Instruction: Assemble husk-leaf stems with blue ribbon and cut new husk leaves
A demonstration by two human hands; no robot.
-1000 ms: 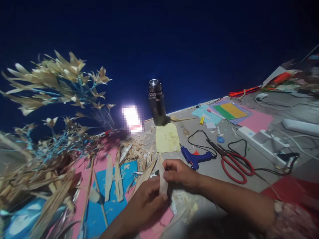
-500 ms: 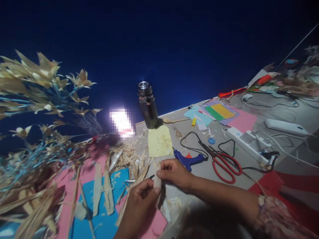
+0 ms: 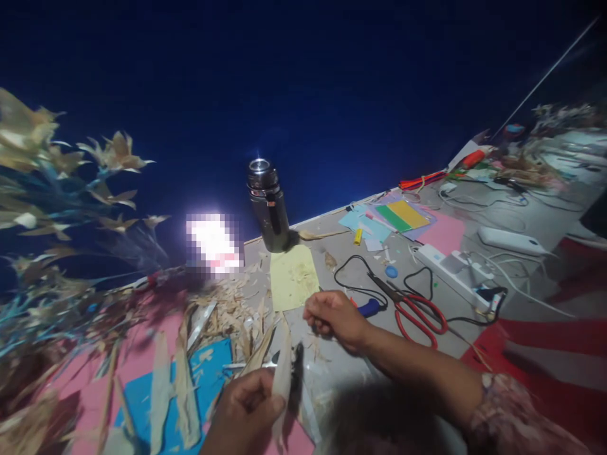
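Observation:
My left hand (image 3: 251, 404) pinches a pale strip of dried corn husk (image 3: 283, 370) that stands up from between thumb and fingers. To its right, my right hand (image 3: 336, 319) hangs with curled fingers pressed together, apart from the strip; whether anything is inside them is hidden. A blue glue gun (image 3: 370, 308) lies partly behind the right hand. Red-handled scissors (image 3: 420, 313) rest to the right of it. Just beyond the hands is a yellow sheet (image 3: 294, 275). More husk strips (image 3: 184, 385) lie on a blue sheet (image 3: 215, 360) to the left.
A dark thermos flask (image 3: 269, 212) stands at the table's far edge, beside a glowing pixelated patch (image 3: 215, 243). Dried-husk flowers (image 3: 121, 151) crowd the left. On the right are coloured sheets (image 3: 403, 215), a white power strip (image 3: 455, 272) and trailing cables.
My right hand has let go of the husk strip and moved apart from it, covering more of the glue gun. My left hand keeps the strip, lower down. The view has shifted slightly right.

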